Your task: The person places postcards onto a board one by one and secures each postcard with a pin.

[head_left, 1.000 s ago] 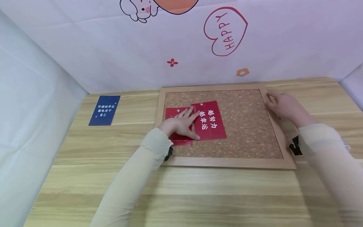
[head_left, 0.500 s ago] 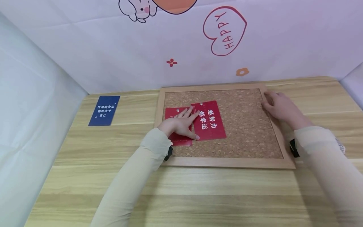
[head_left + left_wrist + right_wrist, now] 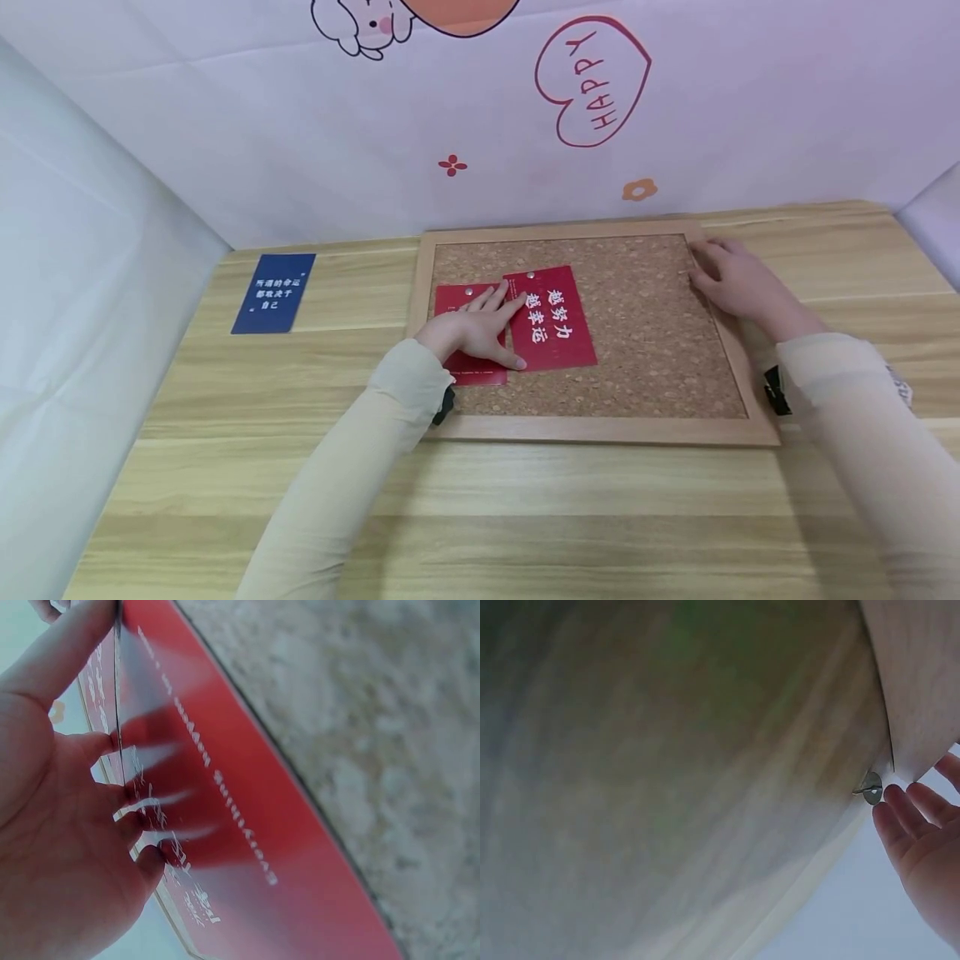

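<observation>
On the near half of the bench [image 3: 480,500], two pale-sleeved arms reach forward to a wood-framed cork board [image 3: 660,333] lying flat. At the board's left side, the left hand [image 3: 472,329] rests with straight, spread fingers on two overlapping red cards [image 3: 558,329], pressing them down, its grip wide and flat rather than closed; from the left wrist the fingers [image 3: 142,802] lie along a card's edge. Each card carries a round pin near its far edge. Over the last second this hand has not shifted, while the right hand [image 3: 738,279] has slid a little inward along the board's far right corner and now rests there, fingers relaxed on the frame; the cards are held steady while the board is being steadied. White Chinese characters on the larger card are upside down to the camera. Farther left lies a blue card [image 3: 273,293] with white Chinese lines. Behind, the backdrop [image 3: 225,125] shows a heart reading "HAPPY" [image 3: 592,79].
</observation>
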Motion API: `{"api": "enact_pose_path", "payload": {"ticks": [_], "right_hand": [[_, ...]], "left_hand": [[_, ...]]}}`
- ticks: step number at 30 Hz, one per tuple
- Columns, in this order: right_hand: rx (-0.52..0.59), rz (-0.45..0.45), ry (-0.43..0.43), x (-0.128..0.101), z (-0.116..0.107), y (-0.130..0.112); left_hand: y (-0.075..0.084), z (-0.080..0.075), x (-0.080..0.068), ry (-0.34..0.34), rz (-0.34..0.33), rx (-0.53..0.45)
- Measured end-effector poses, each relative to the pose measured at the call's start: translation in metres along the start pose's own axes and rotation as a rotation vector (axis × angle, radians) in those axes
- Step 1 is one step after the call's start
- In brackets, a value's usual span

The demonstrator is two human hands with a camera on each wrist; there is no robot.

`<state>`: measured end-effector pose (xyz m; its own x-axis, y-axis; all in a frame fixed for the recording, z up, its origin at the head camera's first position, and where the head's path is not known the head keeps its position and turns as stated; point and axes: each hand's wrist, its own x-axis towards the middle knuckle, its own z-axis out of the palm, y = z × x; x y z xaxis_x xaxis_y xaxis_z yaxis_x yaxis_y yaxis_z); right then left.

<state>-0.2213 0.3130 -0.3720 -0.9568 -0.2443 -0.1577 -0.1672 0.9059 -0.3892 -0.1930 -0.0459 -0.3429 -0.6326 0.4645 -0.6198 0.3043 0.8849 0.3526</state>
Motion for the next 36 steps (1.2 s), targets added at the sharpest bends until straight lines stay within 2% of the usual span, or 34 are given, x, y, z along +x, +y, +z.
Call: {"api": "enact_pose_path", "payload": {"ticks": [12,21,27,36], "right_hand": [[0.01,-0.026,-0.019,0.0015,0.002,0.0025],[0.01,-0.019,-0.036,0.0024,0.0009,0.0027],[0.01,-0.017,-0.043,0.002,0.0008,0.0004],[0.016,0.001,-0.051,0.0018,0.0011,0.0]], "left_hand": [[-0.0012,0.002,-0.0003,0.015,-0.005,-0.013],[-0.005,0.0022,-0.0004,0.033,0.045,-0.061],[-0.0061,0.0015,-0.0029,0.048,0.05,-0.104],[-0.0056,0.0057,-0.002,0.117,0.057,-0.15]]}}
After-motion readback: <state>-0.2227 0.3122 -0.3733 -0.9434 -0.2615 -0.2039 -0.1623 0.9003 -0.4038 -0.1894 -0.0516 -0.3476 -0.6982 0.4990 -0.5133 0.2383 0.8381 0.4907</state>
